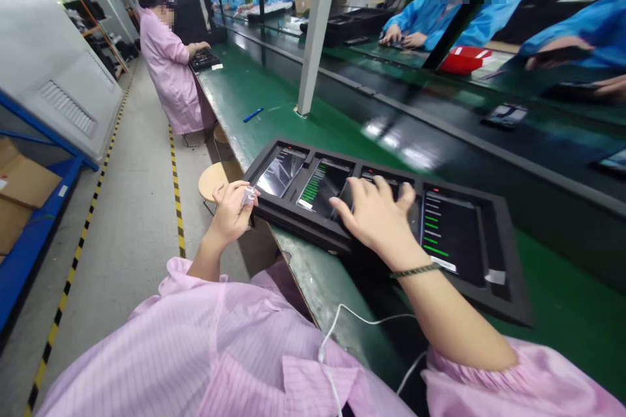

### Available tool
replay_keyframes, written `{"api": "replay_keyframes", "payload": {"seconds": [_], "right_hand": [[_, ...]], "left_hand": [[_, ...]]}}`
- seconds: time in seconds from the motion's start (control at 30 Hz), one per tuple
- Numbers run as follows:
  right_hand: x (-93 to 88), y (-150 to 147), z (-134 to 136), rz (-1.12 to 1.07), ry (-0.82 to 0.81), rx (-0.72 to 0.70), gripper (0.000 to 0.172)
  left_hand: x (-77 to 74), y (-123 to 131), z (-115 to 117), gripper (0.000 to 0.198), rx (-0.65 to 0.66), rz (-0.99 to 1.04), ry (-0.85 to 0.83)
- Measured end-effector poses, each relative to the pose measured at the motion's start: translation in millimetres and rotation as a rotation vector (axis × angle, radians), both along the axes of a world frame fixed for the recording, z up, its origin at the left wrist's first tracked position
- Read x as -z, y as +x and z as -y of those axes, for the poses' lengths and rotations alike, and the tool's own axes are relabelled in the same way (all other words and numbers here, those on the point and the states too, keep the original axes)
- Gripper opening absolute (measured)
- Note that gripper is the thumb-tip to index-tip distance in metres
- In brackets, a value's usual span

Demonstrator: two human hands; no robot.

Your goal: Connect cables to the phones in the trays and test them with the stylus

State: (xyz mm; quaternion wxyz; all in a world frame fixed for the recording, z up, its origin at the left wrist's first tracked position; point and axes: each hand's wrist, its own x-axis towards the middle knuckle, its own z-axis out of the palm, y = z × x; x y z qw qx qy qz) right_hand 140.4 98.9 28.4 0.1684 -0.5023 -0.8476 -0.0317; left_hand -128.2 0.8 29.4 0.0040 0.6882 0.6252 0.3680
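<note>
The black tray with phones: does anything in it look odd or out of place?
The leftmost phone stands out: it looks partly pale, without the green lines its neighbour shows. Glare may explain this.

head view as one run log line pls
left hand: holds small pale object | right hand: fingers spread over dark tray | tray: four devices, on green bench

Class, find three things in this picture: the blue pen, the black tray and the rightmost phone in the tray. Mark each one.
Blue pen [253, 115]: head view, middle of its barrel.
Black tray [511, 260]: head view, its right-hand rim.
Rightmost phone [454, 228]: head view, middle of its screen.
</note>
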Motion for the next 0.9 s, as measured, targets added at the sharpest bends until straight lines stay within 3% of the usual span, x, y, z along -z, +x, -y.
{"api": "replay_keyframes", "payload": {"seconds": [0.1,0.23,0.43,0.57,0.63,0.73,0.83,0.9], "right_hand": [[-2.2,17,0,-0.055,0.097,0.124,0.054],[-11.7,45,7,-0.149,0.069,0.140,0.056],[-19.6,79,15,-0.253,-0.013,0.124,0.050],[-23.9,108,28,-0.345,-0.031,0.235,0.044],[-25.5,122,33,-0.368,-0.071,0.363,0.043],[-26.0,136,38,-0.367,-0.133,0.539,0.047],[-25.3,138,38,-0.288,-0.127,0.586,0.050],[-24.2,134,38,-0.211,-0.095,0.569,0.051]], "left_hand": [[8.7,-4,2,0.054,0.043,0.125,0.017],[17.1,-4,4,0.055,0.052,0.379,0.016],[2.7,-10,-13,0.047,0.043,0.228,0.049],[-4.5,-7,-21,0.045,0.103,0.239,-0.008],[-2.4,8,-19,0.050,0.186,0.382,-0.068],[1.4,51,-9,0.053,0.427,0.728,-0.274],[-0.9,100,3,0.055,0.707,0.995,-0.591],[-4.7,128,6,0.059,0.815,1.086,-0.800]]}}
